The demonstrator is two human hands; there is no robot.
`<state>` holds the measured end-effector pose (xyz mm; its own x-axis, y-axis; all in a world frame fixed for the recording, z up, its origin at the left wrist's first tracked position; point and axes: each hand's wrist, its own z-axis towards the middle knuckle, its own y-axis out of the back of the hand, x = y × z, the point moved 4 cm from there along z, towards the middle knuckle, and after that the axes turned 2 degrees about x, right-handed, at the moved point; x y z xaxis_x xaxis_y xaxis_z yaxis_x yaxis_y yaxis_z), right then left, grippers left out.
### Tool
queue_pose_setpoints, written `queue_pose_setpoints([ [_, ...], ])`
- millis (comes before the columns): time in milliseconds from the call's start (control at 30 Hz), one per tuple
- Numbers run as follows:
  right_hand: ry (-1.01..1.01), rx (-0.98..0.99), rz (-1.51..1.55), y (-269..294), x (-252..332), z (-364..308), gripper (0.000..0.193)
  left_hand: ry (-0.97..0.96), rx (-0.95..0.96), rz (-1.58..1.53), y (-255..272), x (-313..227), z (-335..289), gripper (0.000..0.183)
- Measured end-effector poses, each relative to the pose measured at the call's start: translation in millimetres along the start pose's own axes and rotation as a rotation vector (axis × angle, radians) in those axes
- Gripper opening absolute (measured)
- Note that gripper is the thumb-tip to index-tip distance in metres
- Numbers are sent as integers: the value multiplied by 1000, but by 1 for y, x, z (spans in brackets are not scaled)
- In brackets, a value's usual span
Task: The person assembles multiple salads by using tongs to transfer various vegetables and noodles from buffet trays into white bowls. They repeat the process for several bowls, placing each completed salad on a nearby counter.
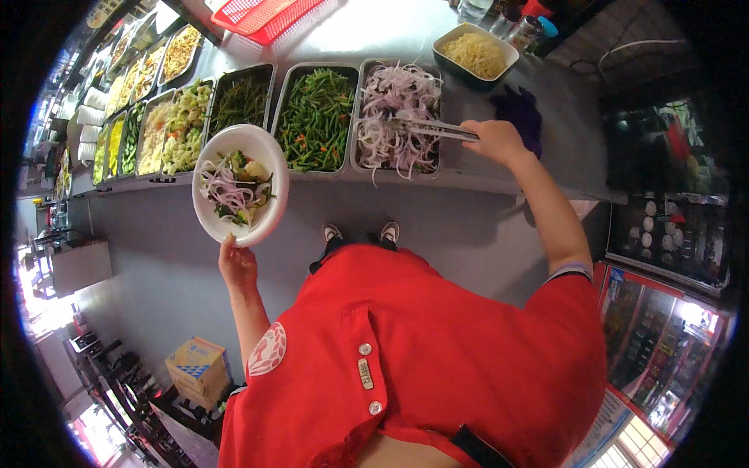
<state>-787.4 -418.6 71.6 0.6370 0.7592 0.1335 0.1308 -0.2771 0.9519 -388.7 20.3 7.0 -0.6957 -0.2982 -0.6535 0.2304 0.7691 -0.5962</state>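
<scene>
My left hand (237,264) grips the lower rim of a white bowl (276,183), held out in front of the counter. Inside it lie sliced purple onion (231,188), some green vegetables and pale cauliflower-like pieces. My right hand (496,143) is closed around metal tongs (437,127). Their tips reach into a dark tray heaped with sliced purple onion (399,93); whether they pinch any onion I cannot tell. Beside that tray, to the left, sits one of cut green beans (316,117) with orange bits.
More food trays run leftward, including dark green strands (240,105) and cauliflower (189,121). A container of pale yellow shreds (473,54), a dark purple cloth (518,117) and bottles (524,33) stand right. A red basket (265,19) lies at the back; a cardboard box (197,370) is lower left.
</scene>
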Motion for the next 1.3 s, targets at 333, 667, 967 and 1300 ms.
queue_pose_setpoints([
  [333, -263, -22, 162, 39, -2, -19, 50, 25, 9, -34, 10, -2, 10, 32],
  [667, -76, 99, 206, -1, 45, -66, 44, 7, 43, -44, -17, 3, 1, 31],
  [967, -189, -137, 509, -11, 51, -63, 49, -41, 32, -46, -5, 0, -12, 36],
  [1300, -308, 158, 765, -26, 140, -30, 79, -24, -16, -78, 55, -21, 5, 37],
])
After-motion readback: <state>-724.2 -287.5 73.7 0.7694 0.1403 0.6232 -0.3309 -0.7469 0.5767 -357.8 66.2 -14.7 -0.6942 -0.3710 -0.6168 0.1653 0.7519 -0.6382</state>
